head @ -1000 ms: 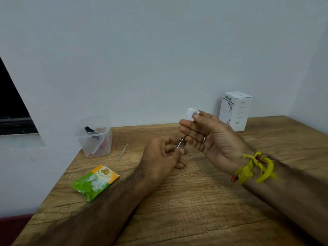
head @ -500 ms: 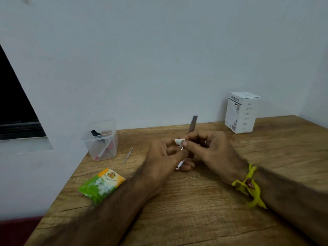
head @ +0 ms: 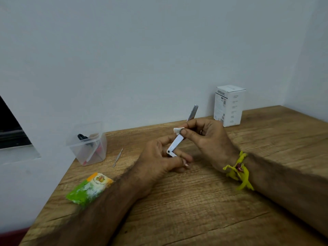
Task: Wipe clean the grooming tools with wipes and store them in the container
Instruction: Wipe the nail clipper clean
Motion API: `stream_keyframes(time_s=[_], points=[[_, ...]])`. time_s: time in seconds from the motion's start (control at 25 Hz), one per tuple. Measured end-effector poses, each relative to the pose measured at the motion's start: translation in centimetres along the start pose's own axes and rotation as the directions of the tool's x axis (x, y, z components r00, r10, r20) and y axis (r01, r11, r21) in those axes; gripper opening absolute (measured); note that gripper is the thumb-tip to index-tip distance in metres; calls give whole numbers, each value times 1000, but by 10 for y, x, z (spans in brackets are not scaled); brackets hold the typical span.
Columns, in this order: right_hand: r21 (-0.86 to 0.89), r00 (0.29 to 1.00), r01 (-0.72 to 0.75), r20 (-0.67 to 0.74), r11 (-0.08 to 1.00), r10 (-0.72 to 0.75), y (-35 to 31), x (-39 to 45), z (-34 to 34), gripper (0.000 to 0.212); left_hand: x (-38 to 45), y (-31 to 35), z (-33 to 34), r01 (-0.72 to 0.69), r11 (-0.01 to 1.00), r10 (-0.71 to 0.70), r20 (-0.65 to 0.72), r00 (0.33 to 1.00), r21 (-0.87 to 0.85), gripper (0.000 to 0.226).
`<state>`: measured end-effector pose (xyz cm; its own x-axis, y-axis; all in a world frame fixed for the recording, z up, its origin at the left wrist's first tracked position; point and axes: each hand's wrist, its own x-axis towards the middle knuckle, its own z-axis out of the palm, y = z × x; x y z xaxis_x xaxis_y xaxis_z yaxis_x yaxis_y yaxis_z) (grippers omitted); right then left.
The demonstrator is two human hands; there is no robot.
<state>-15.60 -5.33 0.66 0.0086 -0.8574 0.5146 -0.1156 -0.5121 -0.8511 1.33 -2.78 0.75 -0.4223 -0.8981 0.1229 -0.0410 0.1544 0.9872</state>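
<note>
While L pins: wipe (head: 178,130) on clipper (head: 175,143).

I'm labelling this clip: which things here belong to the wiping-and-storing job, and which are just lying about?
Job:
- nail clipper, held by left hand
- wipe, pinched by right hand
- clear container
- metal pick
- wipe packet

Lying about:
- white box

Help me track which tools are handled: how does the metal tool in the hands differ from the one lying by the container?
The folding tool is held off the table by the left hand and the right hand; the thin tool lies flat, untouched.
The folding tool is opened out with a pivot; the thin tool is one slim strip.
The wipe touches only the folding tool.
Both look metallic and sit outside the container.
</note>
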Motion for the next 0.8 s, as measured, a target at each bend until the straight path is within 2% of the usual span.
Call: stream_keyframes(time_s=[0.2, 0.32, 0.44, 0.6, 0.68, 0.8], points=[[120, 998, -64, 29, 991, 61, 7, 7, -8, 10, -2, 3, 5, -88, 987, 73, 109, 991, 131, 64], [128, 995, -82, 59, 988, 75, 10, 10, -12, 10, -3, 2, 6, -66, 991, 51, 125, 991, 116, 70], [95, 994, -71, 87, 993, 63, 11, 12, -16, 9, -7, 5, 8, -30, 998, 23, 121, 992, 58, 61], [107, 992, -68, 116, 992, 56, 6, 11, -19, 10, -9, 9, 4, -15, 991, -8, 165, 986, 133, 43], [90, 988, -74, 139, 993, 61, 4, 12, -21, 9, -10, 9, 4, 55, 996, -64, 120, 991, 75, 47], [55, 970, -59, 239, 997, 45, -1, 10, -21, 17, -2, 4, 5, 75, 992, -87, -122, 989, -100, 58]])
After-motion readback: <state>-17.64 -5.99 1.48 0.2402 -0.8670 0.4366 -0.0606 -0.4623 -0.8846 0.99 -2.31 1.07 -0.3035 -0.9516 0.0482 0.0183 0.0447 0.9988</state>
